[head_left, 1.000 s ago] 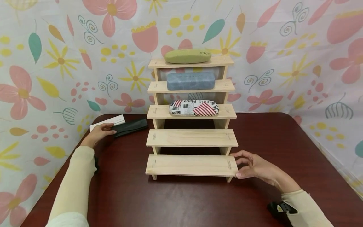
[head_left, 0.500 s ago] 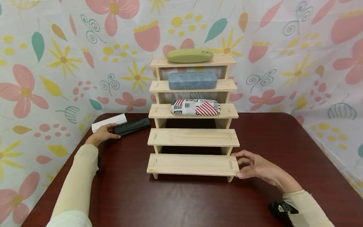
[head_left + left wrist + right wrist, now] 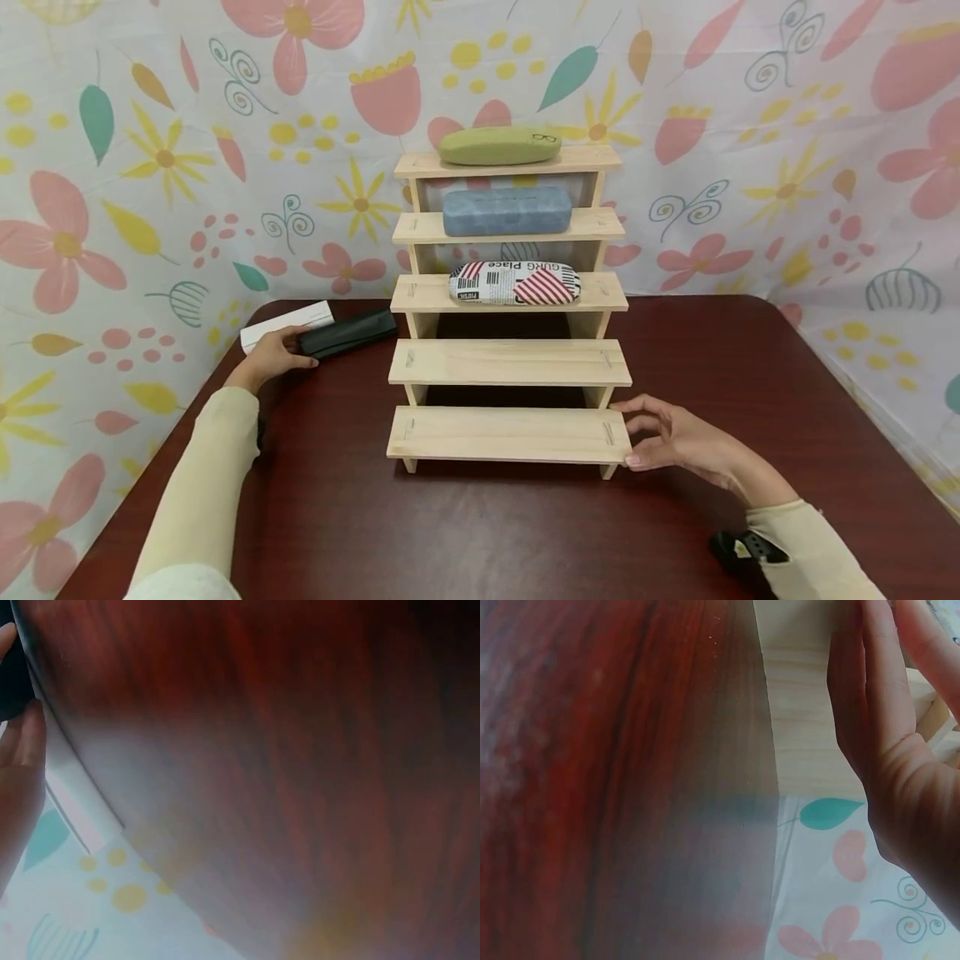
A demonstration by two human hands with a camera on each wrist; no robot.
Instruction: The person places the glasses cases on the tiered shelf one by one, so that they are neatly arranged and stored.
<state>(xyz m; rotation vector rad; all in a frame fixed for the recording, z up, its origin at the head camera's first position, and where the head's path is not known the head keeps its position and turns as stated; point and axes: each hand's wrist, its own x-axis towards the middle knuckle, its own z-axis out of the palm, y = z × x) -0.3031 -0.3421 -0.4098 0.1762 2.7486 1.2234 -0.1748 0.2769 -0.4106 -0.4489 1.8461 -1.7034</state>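
Observation:
In the head view my left hand [image 3: 272,357] grips the near left end of a black glasses case [image 3: 347,333] lying on the table at the far left. Thumb and fingers also show at the dark case [image 3: 13,682] in the left wrist view. Behind it lies a flat white box [image 3: 288,323], partly covered by the hand. My right hand [image 3: 678,442] holds the right end of the lowest step of a tiered wooden rack [image 3: 510,435], thumb at the front edge and fingers behind. A green case [image 3: 499,147], a blue case [image 3: 507,212] and a newsprint-patterned case [image 3: 514,283] sit on its upper three tiers.
The rack stands upright on a dark red-brown table [image 3: 480,533]. A white curtain [image 3: 697,167] with flowers and leaves hangs behind the table and along its sides. The two lower tiers are bare wood.
My left hand has lowered onto the end of the black case, its fingers now around it. The right hand keeps its hold on the rack. The whole head view shifts slightly.

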